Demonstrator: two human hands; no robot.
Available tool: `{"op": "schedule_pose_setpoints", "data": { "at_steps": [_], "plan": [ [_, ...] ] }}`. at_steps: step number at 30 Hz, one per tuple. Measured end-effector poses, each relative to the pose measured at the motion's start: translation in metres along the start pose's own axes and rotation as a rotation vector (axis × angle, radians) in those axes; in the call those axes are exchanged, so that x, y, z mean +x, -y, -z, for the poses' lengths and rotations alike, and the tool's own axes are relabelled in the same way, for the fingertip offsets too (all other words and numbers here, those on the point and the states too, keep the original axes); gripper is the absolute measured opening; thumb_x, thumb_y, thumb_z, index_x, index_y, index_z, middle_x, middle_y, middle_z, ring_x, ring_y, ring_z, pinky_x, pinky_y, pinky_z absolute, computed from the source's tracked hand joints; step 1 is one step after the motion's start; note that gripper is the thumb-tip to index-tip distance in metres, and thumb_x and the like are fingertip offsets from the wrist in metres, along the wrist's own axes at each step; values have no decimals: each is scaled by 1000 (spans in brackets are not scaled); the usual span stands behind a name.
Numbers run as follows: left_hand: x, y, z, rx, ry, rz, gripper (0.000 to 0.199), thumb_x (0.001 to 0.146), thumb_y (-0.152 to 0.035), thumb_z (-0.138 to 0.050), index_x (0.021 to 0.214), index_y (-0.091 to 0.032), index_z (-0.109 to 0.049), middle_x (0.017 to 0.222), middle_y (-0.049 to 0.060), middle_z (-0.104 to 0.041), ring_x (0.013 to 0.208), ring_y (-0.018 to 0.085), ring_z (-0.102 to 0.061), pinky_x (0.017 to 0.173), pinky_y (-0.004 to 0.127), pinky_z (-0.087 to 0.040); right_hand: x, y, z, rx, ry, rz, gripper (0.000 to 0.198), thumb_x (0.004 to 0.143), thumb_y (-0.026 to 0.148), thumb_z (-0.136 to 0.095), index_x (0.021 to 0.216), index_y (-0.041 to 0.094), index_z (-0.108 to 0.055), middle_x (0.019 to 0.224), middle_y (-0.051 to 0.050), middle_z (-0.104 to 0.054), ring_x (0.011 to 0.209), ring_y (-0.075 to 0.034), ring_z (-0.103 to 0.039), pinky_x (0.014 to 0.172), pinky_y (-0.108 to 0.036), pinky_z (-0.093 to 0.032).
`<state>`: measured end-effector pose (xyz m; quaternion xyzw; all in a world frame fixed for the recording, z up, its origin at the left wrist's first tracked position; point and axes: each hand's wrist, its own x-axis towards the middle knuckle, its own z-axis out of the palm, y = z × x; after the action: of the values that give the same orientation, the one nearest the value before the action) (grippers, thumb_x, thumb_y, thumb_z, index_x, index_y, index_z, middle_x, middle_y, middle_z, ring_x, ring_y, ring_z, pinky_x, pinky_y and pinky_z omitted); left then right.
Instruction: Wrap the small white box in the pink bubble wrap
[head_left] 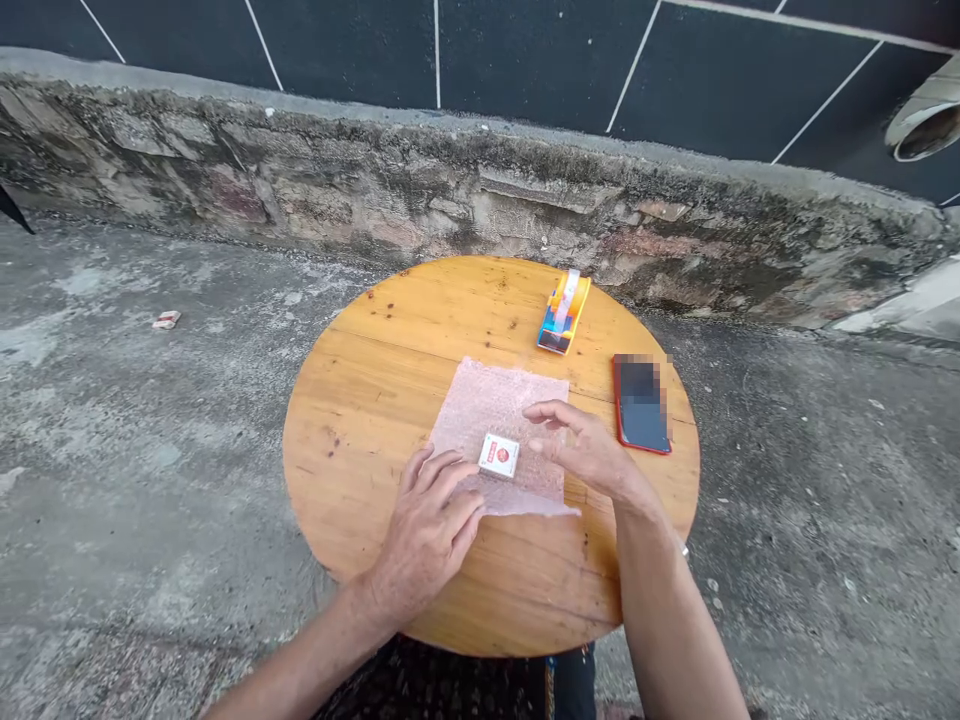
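A small white box with red print (499, 455) lies flat on a pinkish sheet of bubble wrap (501, 395) spread over a round wooden table. My left hand (435, 520) rests at the sheet's lower left edge, its fingers apart and its fingertips close to the box. Above the sheet's right side is my right hand (581, 445), with thumb and fingers spread and nothing between them. Whether either hand touches the bubble wrap is hard to tell.
At the table's (352, 400) far side stands a yellow and blue tape dispenser (564, 312). A phone in a red case (642, 405) lies near the right edge. Behind the table runs a low stone wall (420, 190). A small crumpled pack (166, 320) is on the concrete ground.
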<state>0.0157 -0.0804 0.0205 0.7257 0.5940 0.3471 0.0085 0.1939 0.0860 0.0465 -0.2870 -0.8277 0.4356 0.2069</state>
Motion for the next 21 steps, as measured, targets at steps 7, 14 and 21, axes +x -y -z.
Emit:
{"op": "schedule_pose_setpoints", "data": {
  "at_steps": [7, 14, 21],
  "plan": [
    [-3, -4, 1, -11, 2, 15, 11, 87, -10, -55, 84, -18, -62, 108, 6, -64, 112, 25, -52, 104, 55, -34, -6, 12, -31, -370, 94, 103, 50, 74, 26, -71, 121, 19, -55, 121, -10, -62, 111, -27, -56, 93, -43, -41],
    [-5, -6, 2, -14, 13, 13, 12, 87, -10, -54, 82, -18, -61, 108, 7, -63, 113, 25, -52, 104, 54, -34, -11, 13, -43, -434, 37, 81, 47, 75, 15, -63, 121, 21, -53, 115, -7, -65, 106, -25, -58, 91, -39, -39],
    [-7, -6, 1, -17, 4, 21, 12, 87, -10, -54, 82, -19, -61, 107, 6, -64, 112, 23, -53, 105, 52, -34, -12, 9, -43, -422, 12, 92, 48, 76, 14, -63, 122, 21, -53, 118, -8, -64, 108, -24, -57, 92, -39, -38]
  ]
}}
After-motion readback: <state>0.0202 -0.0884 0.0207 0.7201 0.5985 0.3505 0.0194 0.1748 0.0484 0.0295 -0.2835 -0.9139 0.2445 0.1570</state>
